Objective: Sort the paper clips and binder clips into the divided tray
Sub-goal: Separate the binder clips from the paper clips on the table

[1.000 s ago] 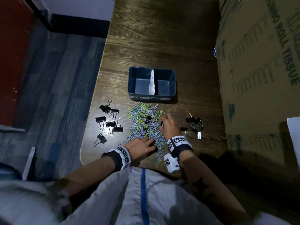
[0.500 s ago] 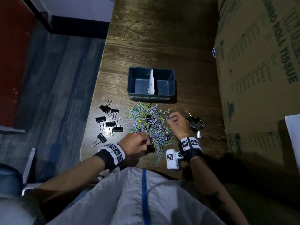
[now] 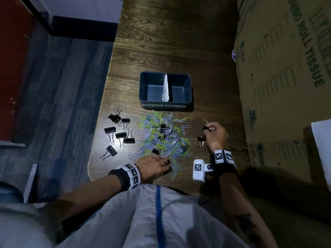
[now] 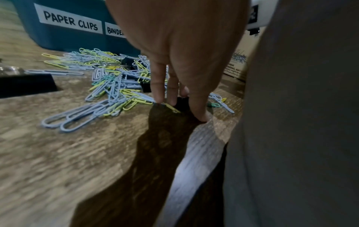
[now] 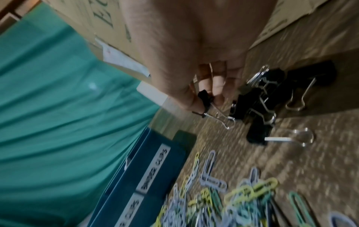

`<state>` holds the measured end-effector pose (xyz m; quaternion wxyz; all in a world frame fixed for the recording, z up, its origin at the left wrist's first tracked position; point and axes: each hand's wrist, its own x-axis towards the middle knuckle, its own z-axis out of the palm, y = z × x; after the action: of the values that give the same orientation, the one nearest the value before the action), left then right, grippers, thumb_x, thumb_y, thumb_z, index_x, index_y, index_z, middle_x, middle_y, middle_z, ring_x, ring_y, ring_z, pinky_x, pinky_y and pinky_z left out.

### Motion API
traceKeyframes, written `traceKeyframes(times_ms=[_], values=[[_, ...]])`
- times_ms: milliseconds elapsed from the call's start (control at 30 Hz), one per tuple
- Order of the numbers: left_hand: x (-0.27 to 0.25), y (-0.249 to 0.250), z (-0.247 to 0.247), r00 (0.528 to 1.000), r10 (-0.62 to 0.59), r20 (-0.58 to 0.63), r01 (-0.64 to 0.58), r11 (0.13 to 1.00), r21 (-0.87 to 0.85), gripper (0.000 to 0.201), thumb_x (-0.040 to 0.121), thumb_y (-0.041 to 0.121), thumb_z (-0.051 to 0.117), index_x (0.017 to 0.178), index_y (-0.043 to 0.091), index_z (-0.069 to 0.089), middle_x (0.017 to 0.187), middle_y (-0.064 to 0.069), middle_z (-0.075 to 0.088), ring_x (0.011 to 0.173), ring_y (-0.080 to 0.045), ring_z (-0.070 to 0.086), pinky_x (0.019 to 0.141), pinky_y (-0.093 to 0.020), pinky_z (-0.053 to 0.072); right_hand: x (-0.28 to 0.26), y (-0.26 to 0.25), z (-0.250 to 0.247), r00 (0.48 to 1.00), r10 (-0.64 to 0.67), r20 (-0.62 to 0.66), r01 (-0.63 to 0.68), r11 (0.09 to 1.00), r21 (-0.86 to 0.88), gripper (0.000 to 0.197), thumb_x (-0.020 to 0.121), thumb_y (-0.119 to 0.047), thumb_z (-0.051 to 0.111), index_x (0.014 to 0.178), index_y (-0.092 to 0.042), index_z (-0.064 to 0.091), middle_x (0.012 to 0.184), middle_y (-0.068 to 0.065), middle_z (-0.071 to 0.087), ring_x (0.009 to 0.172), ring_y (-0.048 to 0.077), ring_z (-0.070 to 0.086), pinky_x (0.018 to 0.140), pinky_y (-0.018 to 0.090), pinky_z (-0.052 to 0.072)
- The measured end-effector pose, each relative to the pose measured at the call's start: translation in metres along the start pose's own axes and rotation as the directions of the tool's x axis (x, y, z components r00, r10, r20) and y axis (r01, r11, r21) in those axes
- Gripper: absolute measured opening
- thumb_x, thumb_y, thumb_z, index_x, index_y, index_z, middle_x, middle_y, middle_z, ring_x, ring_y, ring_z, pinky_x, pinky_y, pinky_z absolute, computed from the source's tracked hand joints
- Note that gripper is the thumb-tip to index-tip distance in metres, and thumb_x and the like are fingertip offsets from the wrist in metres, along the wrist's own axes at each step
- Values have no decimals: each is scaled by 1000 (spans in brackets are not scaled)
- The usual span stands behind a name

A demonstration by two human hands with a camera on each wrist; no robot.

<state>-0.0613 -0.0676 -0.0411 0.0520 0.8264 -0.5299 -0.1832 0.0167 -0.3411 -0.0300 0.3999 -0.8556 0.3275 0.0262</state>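
Observation:
The blue divided tray [image 3: 143,90] stands empty behind a pile of blue, yellow and green paper clips [image 3: 161,138], its front labelled PAPER CLIPS on the left and BINDER CLIPS on the right [image 4: 68,38]. Several black binder clips [image 3: 120,133] lie left of the pile. My right hand [image 3: 207,128] is right of the pile and pinches a small black binder clip [image 5: 205,98] above other binder clips [image 5: 258,107]. My left hand [image 3: 165,162] is at the pile's near edge, where its fingertips and thumb pinch a black binder clip [image 4: 181,102] on the table.
A tall cardboard box [image 3: 286,68] walls the table's right side, close to my right hand. The table's left edge [image 3: 100,140] drops to the floor beside the left binder clips. A few black binder clips [image 3: 163,128] are buried in the paper clip pile.
My right hand has left the pile and moved right to the binder clips there, holding a binder clip. My left hand has uncurled and reached forward to the pile's near edge.

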Motion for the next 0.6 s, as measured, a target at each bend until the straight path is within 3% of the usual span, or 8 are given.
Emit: traceKeyframes(times_ms=[133, 233, 333, 433, 533, 600], values=[[3, -2, -5, 992, 2, 126, 7, 998, -70, 56, 84, 6, 61, 135, 14, 40, 131, -14, 46, 96, -29, 61, 59, -36, 51, 16, 17, -24, 993, 75, -90, -74, 997, 18, 27, 82, -1, 71, 85, -28, 65, 95, 3, 70, 100, 25, 65, 74, 24, 47], [3, -6, -1, 993, -11, 116, 17, 998, -53, 57, 82, 5, 63, 131, 14, 36, 121, -13, 48, 81, -26, 60, 54, -34, 46, 18, 26, -31, 990, 91, -112, -95, 995, -32, 23, 83, 0, 70, 92, -21, 66, 104, 11, 71, 97, 26, 65, 74, 25, 45], [3, -6, -2, 999, -12, 47, 10, 999, 31, 36, 86, 9, 60, 117, 9, 42, 102, -8, 57, 71, -19, 59, 49, -28, 38, 7, 32, -28, 990, -35, -139, 1, 971, -239, 24, 82, -4, 70, 101, -18, 67, 115, 12, 61, 111, 31, 55, 90, 39, 47], [-1, -8, -9, 992, -89, -91, 91, 996, 14, 35, 82, 15, 67, 111, 12, 48, 92, -2, 60, 60, -11, 54, 44, -20, 32, -12, 34, -11, 969, -243, -49, 217, 926, -308, 24, 81, -3, 68, 101, -16, 68, 113, 12, 62, 107, 32, 55, 89, 40, 47], [-10, -16, -33, 889, -346, -301, 247, 914, -321, 26, 91, 26, 46, 112, 13, 54, 95, 0, 61, 63, -14, 58, 49, -23, 45, -31, 35, 5, 928, -341, 149, 368, 901, -228, 18, 82, 1, 66, 92, -14, 71, 92, 5, 70, 82, 23, 65, 73, 34, 54], [-23, -32, -46, 787, -548, -282, 352, 775, -525, 23, 94, 22, 50, 116, 16, 53, 102, 2, 60, 72, -15, 61, 62, -27, 49, -39, 39, 13, 902, -320, 291, 392, 888, -240, 15, 83, -1, 69, 89, -14, 73, 78, -2, 68, 70, 17, 63, 67, 33, 56]])
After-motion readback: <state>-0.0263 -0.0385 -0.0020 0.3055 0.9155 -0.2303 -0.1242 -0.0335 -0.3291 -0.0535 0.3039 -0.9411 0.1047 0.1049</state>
